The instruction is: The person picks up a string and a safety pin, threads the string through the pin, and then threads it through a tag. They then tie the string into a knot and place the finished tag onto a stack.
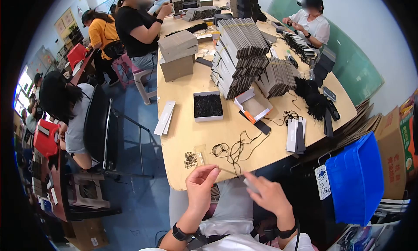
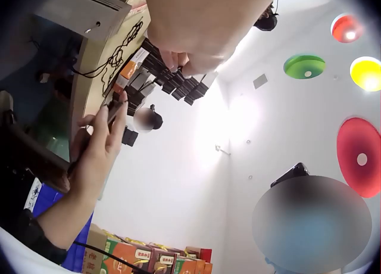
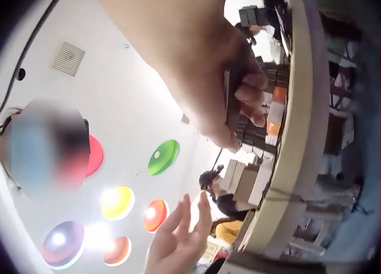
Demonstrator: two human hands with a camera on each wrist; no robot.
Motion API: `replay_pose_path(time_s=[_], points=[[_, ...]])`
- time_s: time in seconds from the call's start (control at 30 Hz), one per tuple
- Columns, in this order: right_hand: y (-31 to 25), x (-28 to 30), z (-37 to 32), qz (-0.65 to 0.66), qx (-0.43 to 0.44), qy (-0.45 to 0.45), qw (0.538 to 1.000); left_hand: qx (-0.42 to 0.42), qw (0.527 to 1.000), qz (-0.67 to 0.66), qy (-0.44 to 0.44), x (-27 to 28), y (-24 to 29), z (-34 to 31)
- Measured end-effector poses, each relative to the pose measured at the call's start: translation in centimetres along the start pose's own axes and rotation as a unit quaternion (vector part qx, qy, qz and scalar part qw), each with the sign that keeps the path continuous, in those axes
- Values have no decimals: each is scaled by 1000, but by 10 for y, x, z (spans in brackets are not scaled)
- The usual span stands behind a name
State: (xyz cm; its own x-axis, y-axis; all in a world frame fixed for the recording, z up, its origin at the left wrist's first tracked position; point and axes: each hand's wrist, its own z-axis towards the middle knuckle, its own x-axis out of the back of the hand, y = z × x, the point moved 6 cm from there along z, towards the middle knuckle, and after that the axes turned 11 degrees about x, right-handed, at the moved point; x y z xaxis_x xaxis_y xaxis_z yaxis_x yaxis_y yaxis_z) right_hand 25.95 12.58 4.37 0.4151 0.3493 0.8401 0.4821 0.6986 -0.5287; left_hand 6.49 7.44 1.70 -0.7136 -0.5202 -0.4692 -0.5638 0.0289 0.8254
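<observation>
White shirt cloth (image 1: 222,242) is nearest to the camera, and beyond it two bare hands are raised just past the near edge of the tabletop (image 1: 183,140). The left hand (image 1: 200,188) has a narrow grip: thumb and forefinger pinch a thin cord (image 1: 228,170), which goes toward the other hand. The right hand (image 1: 272,196) holds a flat strip (image 3: 234,89), its fingers bent around it in the right wrist view; whether the cord is fixed to this strip, I cannot tell.

On the tabletop, a loose tangle of dark cord (image 1: 235,154) lies beside a little heap of small pieces (image 1: 190,159). As I judge, the piece in hand is in the middle of its handling, not finished. White tags (image 1: 291,137) at the right have cord at their top, so some similar pieces may be done. Other white cards (image 1: 164,120) lie at the left, with no cord that I can see. The tall stacks of grey cards (image 1: 244,37) suggest that much could be left, but which of them are ready is not clear.
</observation>
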Motion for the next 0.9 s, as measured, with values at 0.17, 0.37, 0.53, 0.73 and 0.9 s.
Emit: replay_pose_path(time_s=[0.17,0.37,0.53,0.73,0.9], points=[[61,58,27,-68,-141,232,960,-55,998,16,-29,-10,27,-2],[92,60,37,-194,-48,328,923,-217,936,257,107,50,57,8],[50,5,61,48,73,142,986,-228,807,514,182,65,65,30],[21,-2,68,-27,126,136,982,-210,770,586,138,69,62,37],[-5,-5,75,115,187,198,955,-171,786,586,100,65,55,30]])
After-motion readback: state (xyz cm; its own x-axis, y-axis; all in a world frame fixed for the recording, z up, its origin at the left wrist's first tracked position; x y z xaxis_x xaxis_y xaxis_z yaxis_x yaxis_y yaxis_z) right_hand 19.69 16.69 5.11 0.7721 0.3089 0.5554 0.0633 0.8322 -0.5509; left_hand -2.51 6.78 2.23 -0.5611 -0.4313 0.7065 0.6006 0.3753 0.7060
